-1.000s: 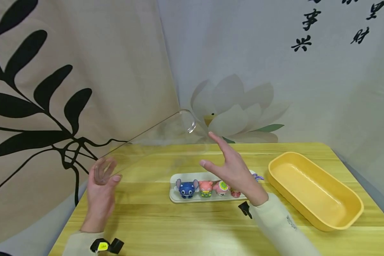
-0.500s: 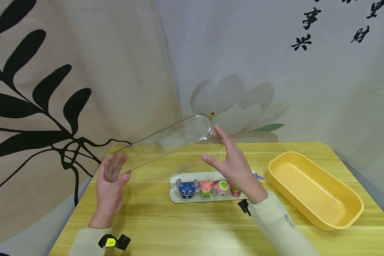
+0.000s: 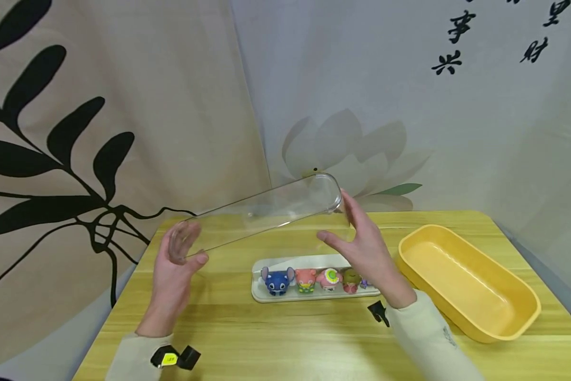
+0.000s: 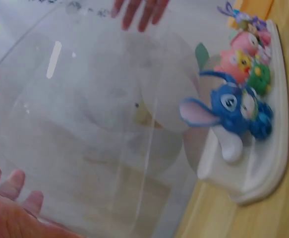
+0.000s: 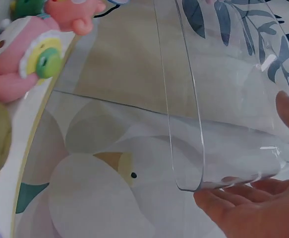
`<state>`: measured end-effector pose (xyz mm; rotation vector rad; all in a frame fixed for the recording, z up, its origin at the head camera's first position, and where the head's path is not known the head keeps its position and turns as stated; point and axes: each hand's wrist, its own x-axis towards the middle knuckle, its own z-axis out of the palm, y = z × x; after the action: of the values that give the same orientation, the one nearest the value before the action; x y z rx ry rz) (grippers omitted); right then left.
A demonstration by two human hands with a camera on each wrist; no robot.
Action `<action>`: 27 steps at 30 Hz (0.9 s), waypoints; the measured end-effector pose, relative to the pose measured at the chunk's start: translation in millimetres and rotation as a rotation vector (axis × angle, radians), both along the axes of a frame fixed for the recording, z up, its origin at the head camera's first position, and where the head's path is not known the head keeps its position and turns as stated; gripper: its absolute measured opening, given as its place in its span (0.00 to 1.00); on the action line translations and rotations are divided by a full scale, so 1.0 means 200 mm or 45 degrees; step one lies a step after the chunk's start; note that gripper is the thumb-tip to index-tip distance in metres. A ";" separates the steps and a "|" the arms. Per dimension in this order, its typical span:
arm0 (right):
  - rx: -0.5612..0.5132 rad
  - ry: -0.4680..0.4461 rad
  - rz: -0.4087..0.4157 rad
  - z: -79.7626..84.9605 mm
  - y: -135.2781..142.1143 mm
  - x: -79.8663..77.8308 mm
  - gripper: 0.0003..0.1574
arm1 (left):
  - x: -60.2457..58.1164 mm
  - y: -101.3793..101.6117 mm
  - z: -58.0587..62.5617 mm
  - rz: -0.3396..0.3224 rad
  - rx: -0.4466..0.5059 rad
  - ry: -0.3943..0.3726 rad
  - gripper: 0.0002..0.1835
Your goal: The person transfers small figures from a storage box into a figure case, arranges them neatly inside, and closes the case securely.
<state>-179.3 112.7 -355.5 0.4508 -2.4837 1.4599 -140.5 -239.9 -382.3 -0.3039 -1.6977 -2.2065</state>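
Observation:
A long clear plastic cover (image 3: 266,209) with rounded ends is held tilted above the table, its right end higher. My left hand (image 3: 171,270) grips its left end, fingers round the far side and thumb at the near edge. At the other end, the straight fingers of my right hand (image 3: 368,259) touch the outside, with the thumb spread away. Below, on the table, lies a white tray (image 3: 261,298) with several small figurines in a row. A blue big-eared figurine (image 4: 228,109) stands at its left end; pink ones (image 5: 23,59) follow. My right hand partly hides the tray's right end.
To the right of the white tray stands a yellow rectangular bin (image 3: 437,291) with nothing seen in it. The wooden table (image 3: 285,338) ends at a printed curtain (image 3: 180,106) behind.
The clear cover has moved rightward with my left hand and tilts less steeply. My right hand has shifted slightly right, and its fingers now meet the cover's end. The tray has not moved.

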 end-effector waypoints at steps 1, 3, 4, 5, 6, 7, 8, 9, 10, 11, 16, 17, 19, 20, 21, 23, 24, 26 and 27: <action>-0.004 0.007 -0.001 -0.01 0.01 0.00 0.55 | 0.00 0.01 0.01 0.003 -0.025 -0.022 0.37; -0.020 0.013 0.000 -0.02 0.04 0.00 0.54 | 0.00 0.03 0.03 0.004 -0.069 -0.060 0.37; -0.031 0.021 0.009 -0.03 0.05 0.00 0.53 | 0.00 0.04 0.04 0.002 -0.091 -0.075 0.37; -0.039 0.024 0.013 -0.03 0.06 0.00 0.53 | -0.01 0.05 0.04 0.000 -0.107 -0.090 0.38; -0.047 0.025 0.018 -0.04 0.07 0.00 0.53 | -0.01 0.06 0.05 -0.001 -0.127 -0.103 0.38; -0.054 0.026 0.022 -0.04 0.09 0.00 0.53 | -0.01 0.07 0.06 0.000 -0.146 -0.115 0.38; -0.055 0.025 0.024 -0.04 0.10 0.00 0.53 | -0.01 0.08 0.07 0.000 -0.166 -0.124 0.38; -0.047 0.025 0.020 -0.04 0.11 0.00 0.53 | -0.02 0.09 0.07 0.001 -0.189 -0.131 0.37; -0.041 0.024 0.020 -0.04 0.12 0.01 0.53 | -0.03 0.09 0.08 -0.002 -0.211 -0.138 0.37; -0.035 0.016 0.014 -0.04 0.13 0.01 0.53 | -0.03 0.10 0.08 -0.004 -0.235 -0.143 0.37; -0.021 -0.009 0.008 -0.04 0.20 0.04 0.51 | -0.06 0.14 0.10 -0.018 -0.333 -0.164 0.37; -0.019 -0.018 0.008 -0.04 0.21 0.04 0.51 | -0.06 0.15 0.10 -0.017 -0.349 -0.174 0.37; -0.007 -0.035 0.007 -0.05 0.23 0.05 0.52 | -0.07 0.17 0.10 -0.017 -0.389 -0.190 0.37; 0.000 -0.047 0.007 -0.06 0.24 0.05 0.53 | -0.07 0.18 0.10 -0.018 -0.410 -0.197 0.37; 0.008 -0.059 0.006 -0.06 0.25 0.06 0.53 | -0.07 0.19 0.10 -0.017 -0.431 -0.206 0.38; 0.020 -0.088 0.000 -0.08 0.27 0.07 0.54 | -0.08 0.20 0.10 -0.018 -0.479 -0.218 0.38; 0.027 -0.098 -0.003 -0.08 0.28 0.07 0.54 | -0.08 0.21 0.09 -0.020 -0.500 -0.219 0.38; 0.038 -0.115 -0.013 -0.10 0.30 0.08 0.54 | -0.08 0.23 0.09 -0.024 -0.531 -0.227 0.38; 0.043 -0.120 -0.019 -0.10 0.31 0.09 0.54 | -0.08 0.24 0.09 -0.028 -0.543 -0.229 0.38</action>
<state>-161.8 175.3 -375.8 0.3772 -2.5822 1.4681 -155.9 -192.6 -365.0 -0.2309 -2.2704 -1.9161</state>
